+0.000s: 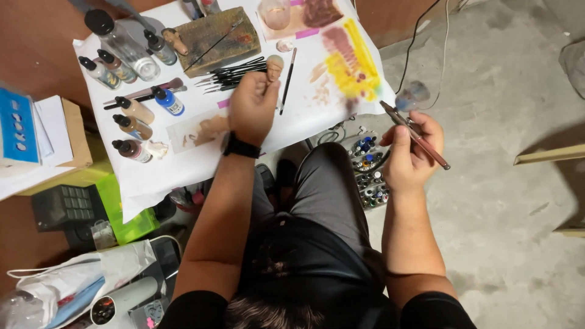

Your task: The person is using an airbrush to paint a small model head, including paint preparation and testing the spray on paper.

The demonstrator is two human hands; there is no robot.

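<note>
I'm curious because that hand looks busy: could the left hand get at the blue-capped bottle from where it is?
Probably not without letting go: the left hand is closed on a small sculpted head. The blue-capped bottle stands close beside it on the white paper, with nothing between them.

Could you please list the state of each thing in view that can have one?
left hand: closed around a small figure head, held upright over the paper sheet.
right hand: gripping an airbrush, tilted, tip up-left.
dropper bottles: capped, lying on the sheet.
blue-capped bottle: capped.
paintbrushes: lying loose in a bunch.
paper sheet: stained yellow and brown.
</note>
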